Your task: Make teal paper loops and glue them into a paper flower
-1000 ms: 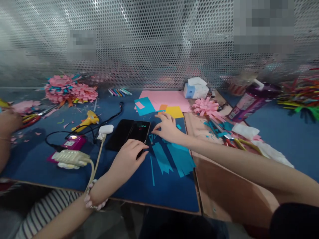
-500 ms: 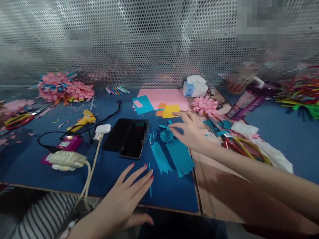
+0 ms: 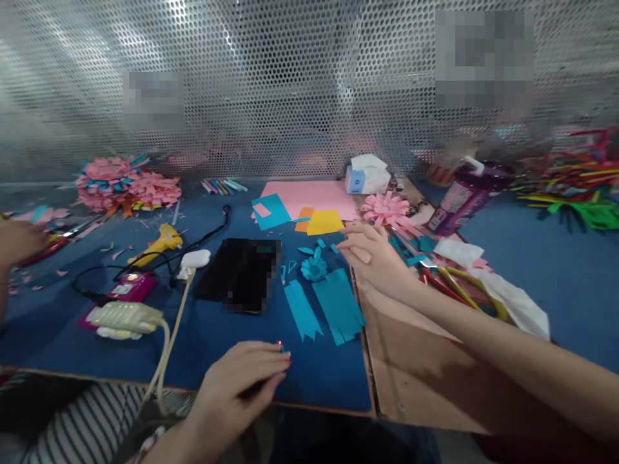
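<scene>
At the front edge of the blue table, my left hand (image 3: pixel 242 383) is closed with its fingertips together, a sliver of thin blue strip (image 3: pixel 283 348) showing at them. My right hand (image 3: pixel 377 258) hovers with fingers apart, its fingertips beside a small blue paper scrap (image 3: pixel 334 248). Just left of it lies a blue paper flower (image 3: pixel 314 266). Below the flower are a fringed blue paper (image 3: pixel 340 306) and a narrower blue strip with a notched end (image 3: pixel 303 309). Yellow paper (image 3: pixel 324 222) lies beyond my right fingertips.
Dark phones (image 3: pixel 246 274) and a yellow glue gun (image 3: pixel 157 245) with cables lie left. Another person's hand (image 3: pixel 19 241) is at the far left. Scissors (image 3: pixel 464 290), tissues and a purple cup (image 3: pixel 467 193) stand or lie right. A pink flower (image 3: pixel 385 208) sits near the tissue box (image 3: pixel 367 177).
My left hand's spread fingers have closed, and the thin strip no longer lies on the table. My right fingertips have left the blue flower. Another person's hand has appeared at left.
</scene>
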`<state>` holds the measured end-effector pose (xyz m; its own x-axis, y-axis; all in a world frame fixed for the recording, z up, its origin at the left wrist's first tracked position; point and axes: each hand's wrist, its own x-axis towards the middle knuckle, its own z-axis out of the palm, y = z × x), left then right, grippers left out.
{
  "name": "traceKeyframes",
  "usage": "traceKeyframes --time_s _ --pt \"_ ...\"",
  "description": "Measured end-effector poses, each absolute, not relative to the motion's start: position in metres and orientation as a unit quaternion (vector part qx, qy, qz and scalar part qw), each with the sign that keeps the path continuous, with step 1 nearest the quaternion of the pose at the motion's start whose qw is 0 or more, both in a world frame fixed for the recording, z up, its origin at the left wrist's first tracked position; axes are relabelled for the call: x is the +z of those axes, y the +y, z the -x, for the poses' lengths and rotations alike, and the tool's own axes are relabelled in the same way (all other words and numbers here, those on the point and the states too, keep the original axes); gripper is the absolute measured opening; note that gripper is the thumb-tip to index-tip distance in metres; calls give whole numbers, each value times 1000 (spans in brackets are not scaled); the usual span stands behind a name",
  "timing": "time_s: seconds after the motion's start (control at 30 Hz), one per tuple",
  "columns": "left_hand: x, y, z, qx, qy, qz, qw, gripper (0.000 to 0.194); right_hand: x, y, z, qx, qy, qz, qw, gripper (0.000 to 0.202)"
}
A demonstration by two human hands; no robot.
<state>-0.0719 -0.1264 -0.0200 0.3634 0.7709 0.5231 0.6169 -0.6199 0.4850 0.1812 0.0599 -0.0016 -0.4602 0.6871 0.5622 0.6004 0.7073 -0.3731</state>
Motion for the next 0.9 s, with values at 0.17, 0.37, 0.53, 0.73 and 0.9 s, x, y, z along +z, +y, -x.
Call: traceKeyframes --time_s 0.17,0.37,0.53,0.73,0.9 --pt "22 -86 57 360 537 -707 284 14 -17 56 -192 46 -877 356 319 20" --pt "29 -26 35 393 536 -599 447 22 -15 56 -240 4 -916 335 223 22" --pt "25 12 29 484 488 -466 558 18 -8 85 -310 -61 -905 391 155 25" --pt "18 41 31 524 462 -344 627 14 -16 86 -323 -76 -907 400 107 24" --pt "5 43 39 547 473 -315 615 16 -8 83 -308 -81 -906 401 106 26"
